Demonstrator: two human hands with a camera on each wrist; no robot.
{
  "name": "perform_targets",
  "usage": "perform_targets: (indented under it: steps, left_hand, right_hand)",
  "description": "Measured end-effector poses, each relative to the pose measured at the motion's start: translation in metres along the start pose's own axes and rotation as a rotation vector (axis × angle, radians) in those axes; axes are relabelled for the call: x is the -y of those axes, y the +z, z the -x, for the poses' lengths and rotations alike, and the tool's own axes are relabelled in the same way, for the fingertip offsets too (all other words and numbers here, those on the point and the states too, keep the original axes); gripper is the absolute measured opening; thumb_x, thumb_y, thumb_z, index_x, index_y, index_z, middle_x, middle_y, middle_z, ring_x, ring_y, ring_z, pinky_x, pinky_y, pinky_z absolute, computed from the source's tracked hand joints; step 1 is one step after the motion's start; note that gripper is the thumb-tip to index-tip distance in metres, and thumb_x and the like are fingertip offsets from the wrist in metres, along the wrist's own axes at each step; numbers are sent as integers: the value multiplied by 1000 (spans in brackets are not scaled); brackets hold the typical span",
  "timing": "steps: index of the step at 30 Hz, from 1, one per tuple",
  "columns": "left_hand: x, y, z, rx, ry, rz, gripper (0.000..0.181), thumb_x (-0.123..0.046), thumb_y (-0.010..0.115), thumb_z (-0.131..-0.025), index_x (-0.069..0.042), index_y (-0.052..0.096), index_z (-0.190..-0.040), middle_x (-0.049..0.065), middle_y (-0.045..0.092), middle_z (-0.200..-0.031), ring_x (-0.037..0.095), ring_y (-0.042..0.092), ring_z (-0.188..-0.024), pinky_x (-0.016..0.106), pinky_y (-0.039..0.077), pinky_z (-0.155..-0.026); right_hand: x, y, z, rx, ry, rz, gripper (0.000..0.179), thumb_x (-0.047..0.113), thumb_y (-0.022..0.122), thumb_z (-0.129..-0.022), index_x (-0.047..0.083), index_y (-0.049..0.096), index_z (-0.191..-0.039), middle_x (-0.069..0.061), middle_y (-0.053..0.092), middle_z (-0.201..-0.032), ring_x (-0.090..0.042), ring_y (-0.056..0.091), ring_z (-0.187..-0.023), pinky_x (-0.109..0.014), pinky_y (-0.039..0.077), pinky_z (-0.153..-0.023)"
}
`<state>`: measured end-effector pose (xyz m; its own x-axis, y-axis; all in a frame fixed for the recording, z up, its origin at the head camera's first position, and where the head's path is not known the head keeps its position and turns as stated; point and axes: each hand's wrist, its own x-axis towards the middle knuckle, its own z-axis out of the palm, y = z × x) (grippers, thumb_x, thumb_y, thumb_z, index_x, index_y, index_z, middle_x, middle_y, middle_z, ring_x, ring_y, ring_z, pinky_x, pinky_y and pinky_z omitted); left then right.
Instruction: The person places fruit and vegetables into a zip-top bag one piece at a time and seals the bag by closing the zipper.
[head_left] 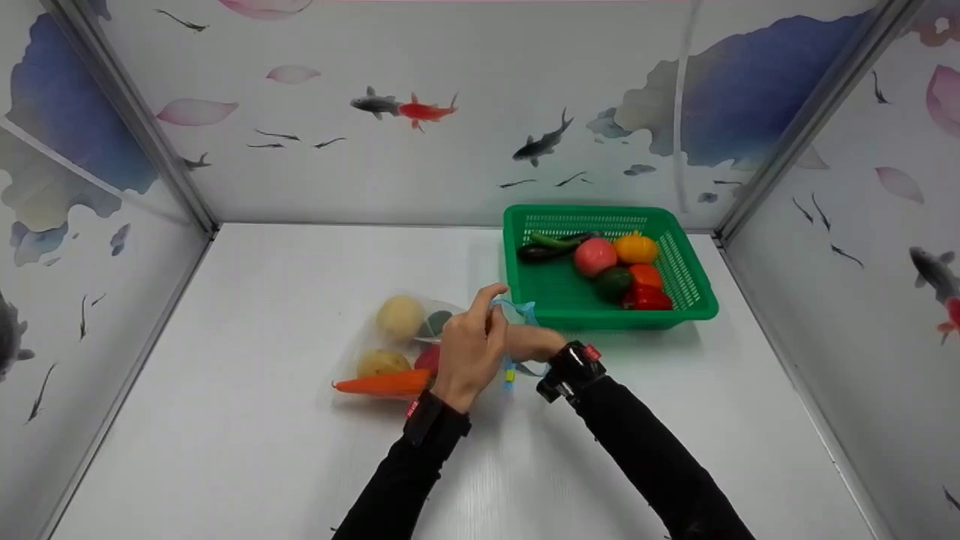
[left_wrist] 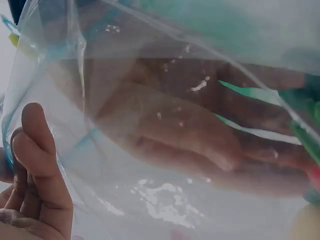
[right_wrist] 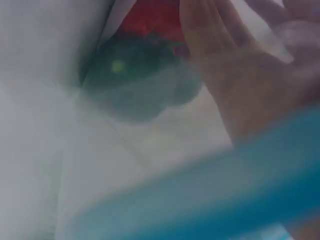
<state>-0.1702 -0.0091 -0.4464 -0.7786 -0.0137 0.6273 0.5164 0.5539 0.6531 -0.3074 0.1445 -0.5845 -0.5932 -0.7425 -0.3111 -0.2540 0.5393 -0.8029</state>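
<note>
Table [head_left: 247,337]: bag [head_left: 527,310] at centre and left of centre; basket [head_left: 592,322] at upper right.
In bag: carrot [head_left: 386,383] in front, potato [head_left: 384,362] just behind it; right hand [head_left: 532,342] inside the mouth, left hand [head_left: 470,346] at the rim, left of the right hand. In basket: eggplant [head_left: 541,253] rear left, pumpkin [head_left: 639,250] rear right, pepper [head_left: 648,300] front right.
</note>
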Motion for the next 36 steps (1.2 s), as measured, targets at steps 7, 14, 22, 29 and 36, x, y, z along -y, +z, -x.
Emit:
perform_targets:
  steps: [7,14,22,29,36]
  left_hand:
    - [2,-5,-5,-34,-99,16,26,-9,48,-100,-7,59,-124,-1,42,-54,4,36,-42,19,29,-43]
    - [9,-15,-13,-116,-170,80,26,-11,48,-101,-5,60,-124,2,66,-67,8,49,-47,21,31,-43]
    - [13,-22,-20,-226,-215,102,24,-12,52,-101,-5,61,-121,5,72,-77,12,51,-55,21,34,-50]
    - [10,-15,-12,-104,-137,58,24,-9,53,-99,-5,61,-121,4,70,-72,13,68,-66,26,57,-69]
    - [5,-12,-8,26,-87,1,31,-6,53,-94,-3,58,-125,0,53,-61,11,56,-56,20,47,-57]
  right_hand:
    - [109,-39,92,-61,-46,-157,31,17,48,-103,6,65,-127,-7,67,-116,-16,60,-104,-39,51,-95]
    - [69,-71,114,-400,-82,-383,35,20,52,-102,1,59,-130,-18,65,-119,-31,63,-108,-42,54,-93]
    - [35,-80,121,-851,-5,-345,27,18,56,-100,-1,64,-117,-23,64,-113,-23,60,-101,-31,52,-89]
    - [5,-94,131,-1111,140,-100,22,16,57,-98,3,68,-113,-13,67,-113,-22,59,-101,-31,47,-84]
    - [-29,-118,160,-1125,378,106,29,8,54,-95,1,63,-122,-19,63,-119,-34,58,-110,-47,46,-93]
